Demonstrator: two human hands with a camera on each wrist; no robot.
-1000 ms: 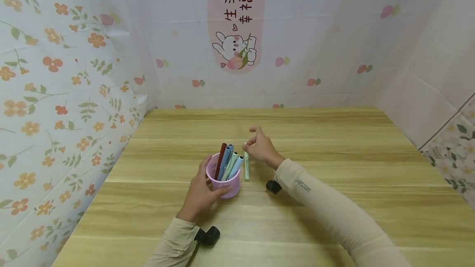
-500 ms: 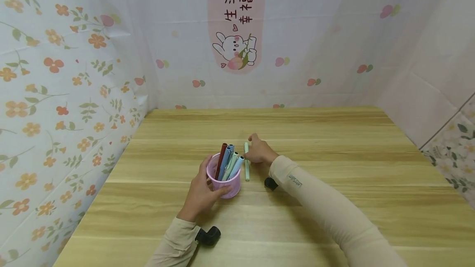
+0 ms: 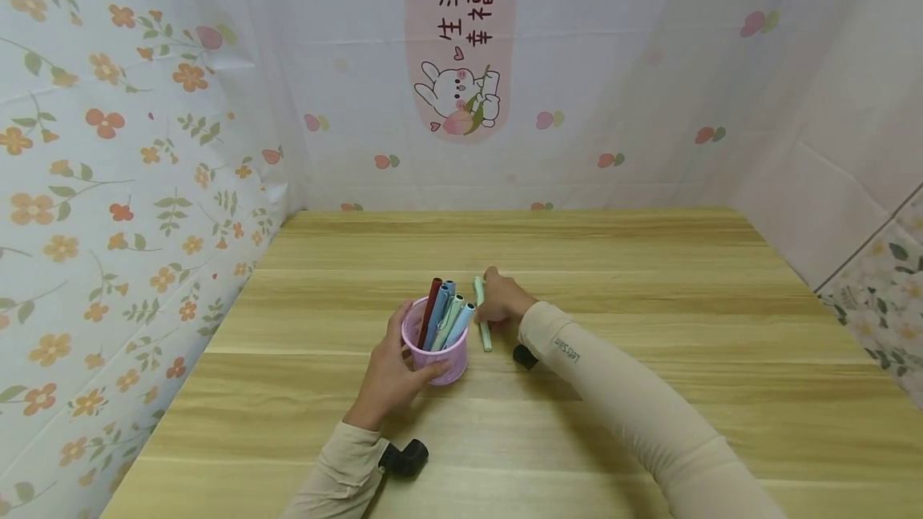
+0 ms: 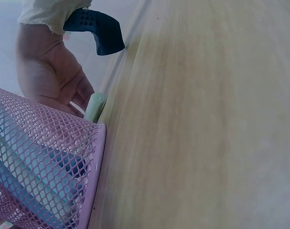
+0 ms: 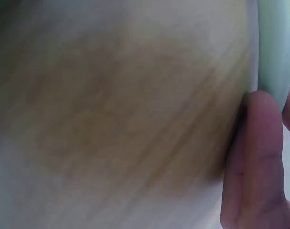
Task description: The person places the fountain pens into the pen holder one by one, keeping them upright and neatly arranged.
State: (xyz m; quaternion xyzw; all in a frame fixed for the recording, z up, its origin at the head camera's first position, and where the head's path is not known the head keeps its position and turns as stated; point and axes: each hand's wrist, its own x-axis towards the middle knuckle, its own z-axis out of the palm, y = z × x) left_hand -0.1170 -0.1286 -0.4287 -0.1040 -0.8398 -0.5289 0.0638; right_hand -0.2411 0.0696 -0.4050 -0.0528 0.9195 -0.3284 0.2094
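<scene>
In the head view my left hand (image 3: 389, 379) grips a pink mesh pen cup (image 3: 449, 367) by its side, thumb across the front. Inside the cup lean several pens: a dark red pen (image 3: 430, 311), blue ones, a pale green pen (image 3: 449, 323) and a light blue pen (image 3: 460, 324). Just right of the cup, my right hand (image 3: 501, 299) pinches another pale green pen (image 3: 486, 339) lying on the table. The right wrist view shows fingertips (image 5: 264, 109) against this green pen (image 5: 274, 43), with another digit on its far side. The palm hides the pen's middle in the head view.
A wood-grain table (image 3: 613, 391) spreads under both hands. Patterned cloth (image 3: 346, 78) hangs behind it and on both sides. Black camera mounts (image 3: 405, 459) stick out from both wrists.
My right hand has come down and toward me onto the loose green pen, whose near end has swung slightly right. My left hand and the cup stay in place.
</scene>
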